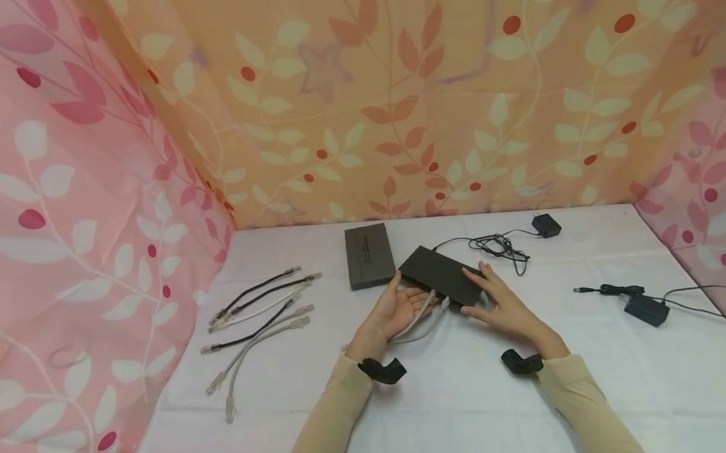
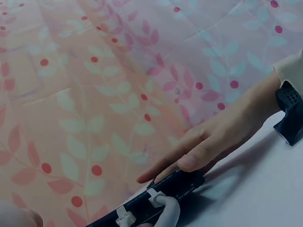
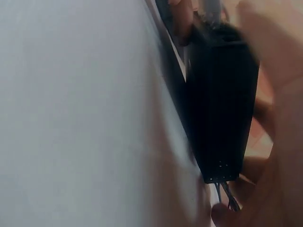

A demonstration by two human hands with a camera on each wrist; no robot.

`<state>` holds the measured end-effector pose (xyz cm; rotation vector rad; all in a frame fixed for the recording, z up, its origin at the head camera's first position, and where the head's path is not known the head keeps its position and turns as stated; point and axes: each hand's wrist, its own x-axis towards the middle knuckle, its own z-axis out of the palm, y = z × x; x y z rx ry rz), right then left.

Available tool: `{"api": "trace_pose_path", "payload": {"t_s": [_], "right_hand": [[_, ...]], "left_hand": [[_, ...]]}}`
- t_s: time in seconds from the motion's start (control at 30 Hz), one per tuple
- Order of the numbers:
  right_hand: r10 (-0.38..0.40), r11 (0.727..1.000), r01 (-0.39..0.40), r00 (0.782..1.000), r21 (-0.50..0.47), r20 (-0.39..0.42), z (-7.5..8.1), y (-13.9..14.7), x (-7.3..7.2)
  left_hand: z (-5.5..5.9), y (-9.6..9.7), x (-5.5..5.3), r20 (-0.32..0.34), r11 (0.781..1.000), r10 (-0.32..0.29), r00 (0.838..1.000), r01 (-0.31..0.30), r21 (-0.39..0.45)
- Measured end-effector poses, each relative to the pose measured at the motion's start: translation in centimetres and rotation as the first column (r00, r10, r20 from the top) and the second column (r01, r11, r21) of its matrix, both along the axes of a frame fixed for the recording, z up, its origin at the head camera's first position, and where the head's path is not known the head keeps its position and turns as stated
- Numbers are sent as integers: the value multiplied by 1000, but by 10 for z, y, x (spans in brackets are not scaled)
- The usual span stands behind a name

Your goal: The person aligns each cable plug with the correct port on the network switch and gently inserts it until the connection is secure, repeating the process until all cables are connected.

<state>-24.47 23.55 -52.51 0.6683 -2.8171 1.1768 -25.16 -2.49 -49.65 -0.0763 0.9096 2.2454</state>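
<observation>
A flat black network switch is held between both hands at the middle of the table, its long port side facing me. My left hand is turned palm up at its left front, thumb at the corner and fingers beneath the front edge. With thumb and fingers spread across the right end, my right hand grips the switch. Two white network plugs sit in neighbouring ports. Their light grey cables curve down and pass behind the left wrist. In the right wrist view the black casing appears end-on.
Behind the switch on the left lies a second, dark grey switch. Several short black, white and grey network cables lie at the left. A plug adapter with a coiled cord lies behind, another power adapter at the right.
</observation>
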Motion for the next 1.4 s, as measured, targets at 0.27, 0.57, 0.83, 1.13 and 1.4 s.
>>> {"api": "trace_pose_path", "payload": {"t_s": [0.27,0.57,0.83,1.13,1.4], "right_hand": [[-45,996,44,999,81,9,-1,-3,2],[-89,986,98,993,134,-75,-2,-2,2],[-76,989,87,993,120,-88,-3,-1,3],[-62,993,67,996,93,-57,-8,0,-1],[-73,992,78,996,102,-48,-9,0,1]], "left_hand": [[-2,1,1,-1,999,1,1000,-1,-38],[-6,-5,-2,-88,987,-94,992,81,-138],[-1,-26,-5,-292,880,-292,910,137,-455],[39,-83,-5,-574,675,-348,741,-226,-702],[44,-129,11,-649,287,-361,670,-582,-761]]}}
